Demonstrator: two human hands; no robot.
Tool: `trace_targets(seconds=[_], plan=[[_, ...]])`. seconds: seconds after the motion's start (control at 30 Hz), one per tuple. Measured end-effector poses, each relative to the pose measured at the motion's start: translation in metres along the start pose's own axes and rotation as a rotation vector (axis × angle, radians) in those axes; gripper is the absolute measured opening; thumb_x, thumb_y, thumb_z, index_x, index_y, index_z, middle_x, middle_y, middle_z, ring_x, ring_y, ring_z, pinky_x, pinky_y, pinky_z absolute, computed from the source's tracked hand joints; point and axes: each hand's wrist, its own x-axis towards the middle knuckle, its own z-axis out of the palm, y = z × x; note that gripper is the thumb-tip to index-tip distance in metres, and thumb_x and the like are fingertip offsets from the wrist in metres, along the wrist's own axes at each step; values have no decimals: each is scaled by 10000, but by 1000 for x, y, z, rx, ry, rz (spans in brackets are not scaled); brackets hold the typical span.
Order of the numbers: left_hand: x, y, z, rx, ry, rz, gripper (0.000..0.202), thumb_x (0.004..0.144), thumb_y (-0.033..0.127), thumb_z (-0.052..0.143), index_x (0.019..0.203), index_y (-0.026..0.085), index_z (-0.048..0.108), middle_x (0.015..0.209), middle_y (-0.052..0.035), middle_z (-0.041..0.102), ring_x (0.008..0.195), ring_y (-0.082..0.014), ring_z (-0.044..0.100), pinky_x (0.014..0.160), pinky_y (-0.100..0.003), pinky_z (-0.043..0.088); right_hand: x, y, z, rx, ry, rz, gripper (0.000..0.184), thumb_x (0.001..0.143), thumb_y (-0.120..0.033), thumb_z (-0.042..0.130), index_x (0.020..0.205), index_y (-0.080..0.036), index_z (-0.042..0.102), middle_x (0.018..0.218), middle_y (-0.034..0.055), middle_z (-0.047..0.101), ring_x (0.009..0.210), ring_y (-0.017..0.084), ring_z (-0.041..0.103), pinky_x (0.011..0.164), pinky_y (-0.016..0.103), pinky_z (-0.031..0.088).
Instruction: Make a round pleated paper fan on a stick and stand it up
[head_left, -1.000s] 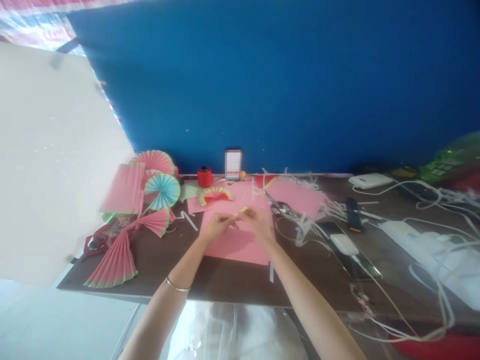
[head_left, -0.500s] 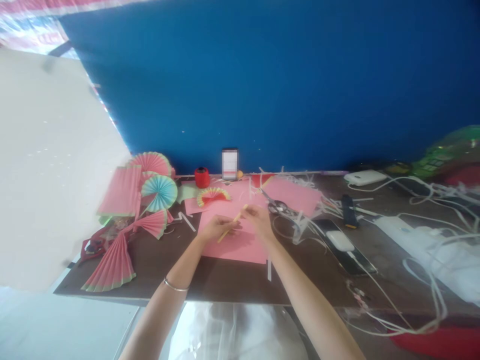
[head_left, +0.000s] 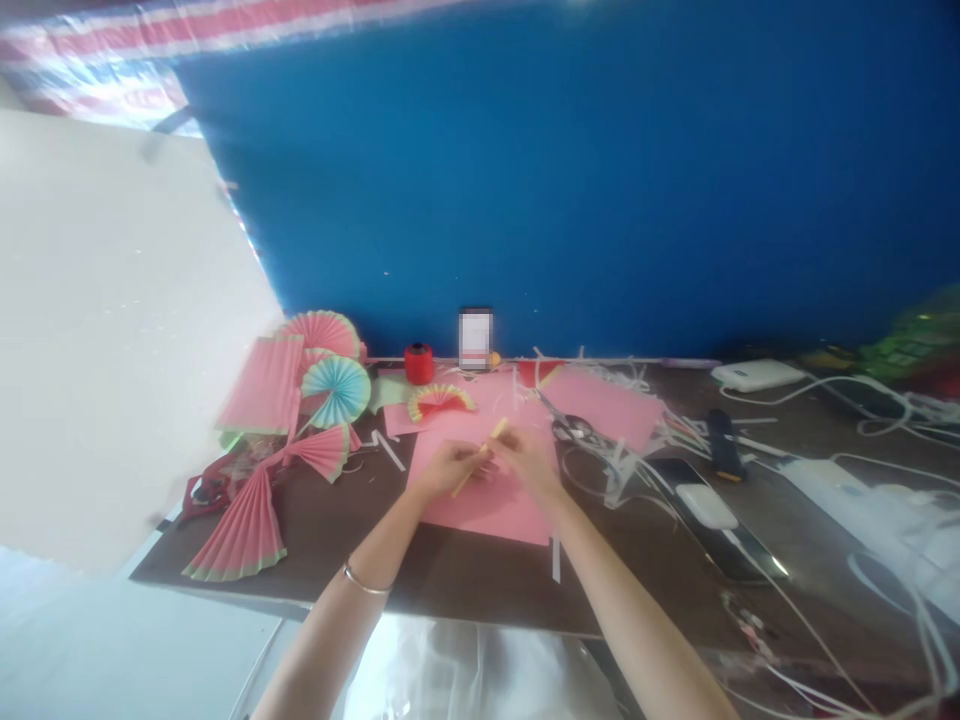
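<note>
A narrow yellow strip (head_left: 498,429), seemingly folded paper, slants between my hands over a pink paper sheet (head_left: 487,518) on the dark table. My left hand (head_left: 444,470) is closed, pinching the strip around its middle. Closer to the upper end, the fingers of my right hand (head_left: 526,460) are closed on the same strip. Just beyond them lies a small pleated paper fan (head_left: 441,402), red with a yellow edge. Scissors (head_left: 577,428) rest on the sheets to the right of my right hand.
Pleated pink fans (head_left: 238,525) and a blue one (head_left: 337,390) lie at left. A red spool-like object (head_left: 418,364) and a phone (head_left: 475,338) stand by the blue wall. At right are paper scraps (head_left: 619,470), another phone (head_left: 739,555), a power bank (head_left: 757,375) and tangled white cables (head_left: 926,600).
The camera view has shifted, so the whole scene sits a little lower and to the right. Both hands still hold the yellow strip, with their fingers now closer together.
</note>
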Motion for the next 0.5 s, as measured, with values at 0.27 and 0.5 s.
trace_targets(seconds=[0.27,0.5], plan=[[4,-7,1,30,10,-25,530,651,559,653,849,69,694,787,-148,708,676,-203,667,696,-340,531,6,7,-2,-46,48,-53,286,659,-454,652,634,-187,552,604,21,620,604,166,591,620,302,467],[5,-4,2,64,41,-66,560,614,607,642,772,71,685,688,-116,691,575,-166,634,573,-279,504,7,7,-3,-23,45,-45,363,613,-524,684,636,-181,569,613,42,637,610,184,607,608,306,482]])
